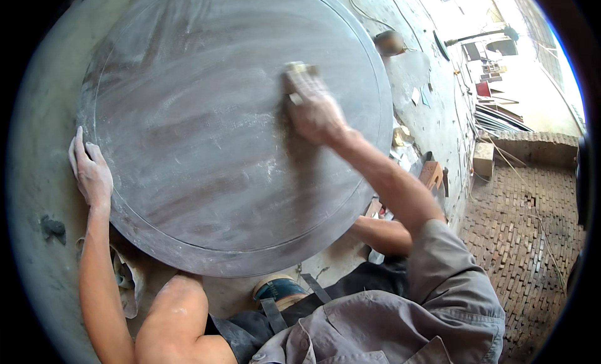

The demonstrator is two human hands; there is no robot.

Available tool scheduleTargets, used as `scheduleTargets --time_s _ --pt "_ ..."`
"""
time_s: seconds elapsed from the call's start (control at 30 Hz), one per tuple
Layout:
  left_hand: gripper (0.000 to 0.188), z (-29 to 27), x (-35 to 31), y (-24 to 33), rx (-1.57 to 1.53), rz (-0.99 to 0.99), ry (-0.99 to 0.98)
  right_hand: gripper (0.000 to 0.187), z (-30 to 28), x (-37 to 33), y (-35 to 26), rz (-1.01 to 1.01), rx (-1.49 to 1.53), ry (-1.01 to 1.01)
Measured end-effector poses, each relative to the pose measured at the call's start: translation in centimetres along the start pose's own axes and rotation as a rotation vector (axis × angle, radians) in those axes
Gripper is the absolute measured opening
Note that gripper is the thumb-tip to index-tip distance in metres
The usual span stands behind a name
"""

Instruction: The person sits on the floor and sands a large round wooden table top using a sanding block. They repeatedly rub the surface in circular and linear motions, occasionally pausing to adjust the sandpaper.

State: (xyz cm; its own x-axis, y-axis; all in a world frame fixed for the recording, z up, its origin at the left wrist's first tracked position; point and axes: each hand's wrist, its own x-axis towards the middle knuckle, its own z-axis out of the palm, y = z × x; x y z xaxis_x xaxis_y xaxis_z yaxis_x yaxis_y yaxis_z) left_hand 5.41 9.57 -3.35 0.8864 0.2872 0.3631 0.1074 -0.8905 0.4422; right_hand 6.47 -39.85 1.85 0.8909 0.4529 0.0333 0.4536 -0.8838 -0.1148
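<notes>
A large round tabletop (206, 132), dark and streaked with pale dust, fills the middle of the view. A groove runs around it just inside the rim. My right hand (316, 113), smeared by motion, presses a small sanding block (302, 67) against the surface, right of centre. The block's pale edge shows past my fingertips; the rest is hidden under the hand. At the left rim, my dusty left hand (92, 173) rests against the edge with its fingers stretched out and apart.
My bare knee (181, 301) and a dark shoe (278, 289) are close below the near rim. A rounded brown object (389, 43) with a cord lies beyond the right rim. Nearer are scraps and an orange-brown tool (432, 175). Brick paving (519, 220) spreads at the right.
</notes>
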Motion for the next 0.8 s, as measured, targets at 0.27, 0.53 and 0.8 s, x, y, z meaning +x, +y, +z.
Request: scheduleTargets --time_s 0.27,0.53,0.8 --pt "0.044 0.1 0.0 1.2 -0.009 -0.004 0.031 0.072 -0.2 2.8 2.7 0.183 -0.507 -0.187" --pt "0.045 -0.5 -0.1 1.0 -0.034 -0.071 0.016 0.068 -1.1 3.5 3.7 0.041 -0.619 -0.273" --pt "0.046 -0.4 -0.3 1.3 -0.031 -0.068 -0.005 0.069 2.1 5.1 -8.7 -0.052 -0.105 -0.01"
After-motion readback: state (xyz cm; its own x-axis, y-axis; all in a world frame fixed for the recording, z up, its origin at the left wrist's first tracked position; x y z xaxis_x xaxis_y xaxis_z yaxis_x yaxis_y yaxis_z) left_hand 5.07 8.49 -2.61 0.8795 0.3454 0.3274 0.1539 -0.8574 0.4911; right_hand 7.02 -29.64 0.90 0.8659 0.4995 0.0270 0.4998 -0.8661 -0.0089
